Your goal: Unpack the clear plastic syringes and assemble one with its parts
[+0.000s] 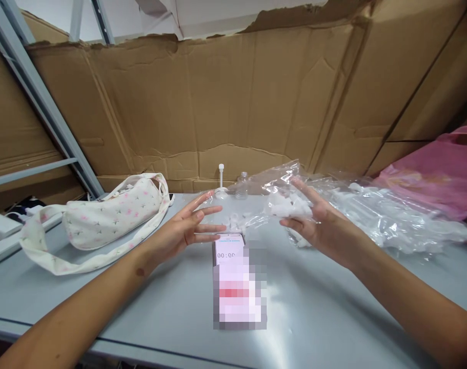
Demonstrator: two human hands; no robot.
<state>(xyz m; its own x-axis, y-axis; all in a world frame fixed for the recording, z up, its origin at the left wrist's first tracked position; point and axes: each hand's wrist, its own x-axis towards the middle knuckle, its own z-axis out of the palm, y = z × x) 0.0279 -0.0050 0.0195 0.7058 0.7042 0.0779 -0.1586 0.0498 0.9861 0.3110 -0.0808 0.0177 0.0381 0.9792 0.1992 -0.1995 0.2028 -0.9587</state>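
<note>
My left hand (187, 228) hovers over the grey table (313, 312) with its fingers stretched out and apart, holding nothing. My right hand (313, 220) faces it, palm inward, fingers extended, touching a clear plastic bag (279, 192) that holds small white caps (285, 206). A few more white caps (233, 220) lie loose on the table between the hands. A phone (230, 249) showing a 00:00 timer lies flat just below the hands.
A floral cloth bag (110, 218) with a long strap lies at the left. More clear plastic bags (390, 215) spread to the right, beside a pink bag (437, 174). Cardboard sheets (225, 102) wall the back. A small white pump (221, 179) and a clear bottle (241, 185) stand behind.
</note>
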